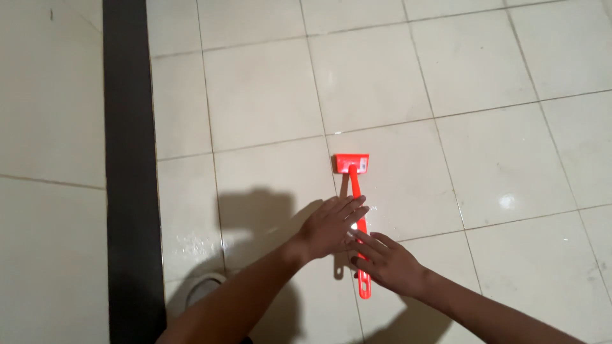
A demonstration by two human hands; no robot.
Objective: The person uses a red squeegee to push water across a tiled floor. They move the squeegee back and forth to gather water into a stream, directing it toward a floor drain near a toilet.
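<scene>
Two flat, open hands, left hand [331, 226] and right hand [389, 261], press on an orange plastic floor scraper [356, 204] lying on glossy tiles [268, 95]. It looks light and stiff, best grasped mid-handle

No packages, signs or screens appear in my view. The only label is a small pale rectangular sticker [363, 164] on the right side of the flat head of the orange-red scraper [355, 191], which lies on the tiled floor just ahead of my fingers; what is printed on it is too small to tell.
</scene>
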